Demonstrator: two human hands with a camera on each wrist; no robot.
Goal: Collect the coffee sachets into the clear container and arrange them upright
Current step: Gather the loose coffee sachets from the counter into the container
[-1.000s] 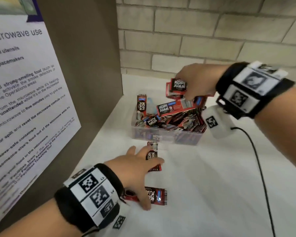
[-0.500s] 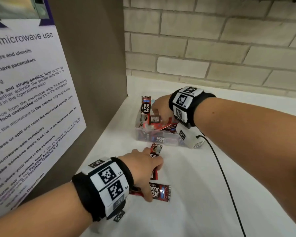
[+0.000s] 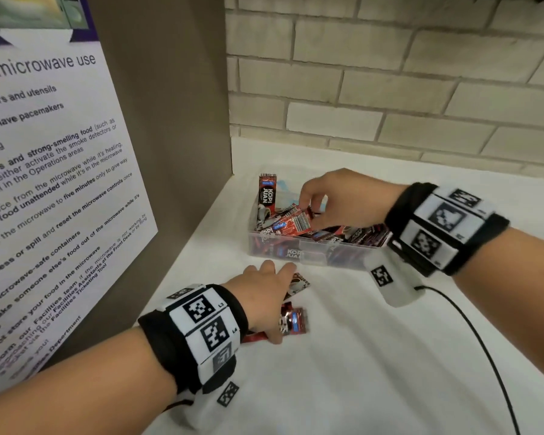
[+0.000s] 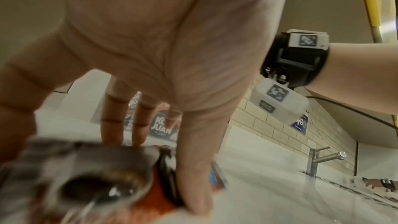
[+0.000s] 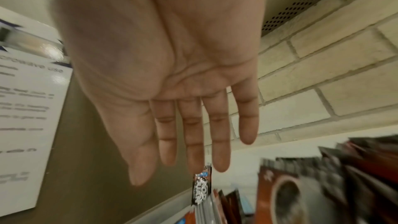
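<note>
1. A microwave-use poster [image 3: 60,183] hangs on the brown panel to the left of both hands.
2. The left hand [image 3: 261,296] lies palm down on the white counter [image 3: 374,365], fingers straight and spread wide, closed round nothing. The left wrist view shows the palm arched and the thumb pressed down.
3. Under its fingertips lies the far loose sachet [image 3: 300,284], flat. Under its thumb lies the near loose sachet [image 3: 292,321], also flat. Both are outside the box.
4. Beyond those fingertips stands the clear container [image 3: 314,255], holding a jumbled heap of sachets lying at all angles.
5. In its left end, the upright sachet [image 3: 267,193] stands on end, just left of the right hand's fingertips.
6. The slanted sachet [image 3: 291,221] lies tilted on the heap, directly under the right hand's thumb and forefinger. Whether they touch it I cannot tell.
7. The right hand [image 3: 339,199] hovers over the container. In the right wrist view its fingers are straight, close together and hold nothing.
</note>
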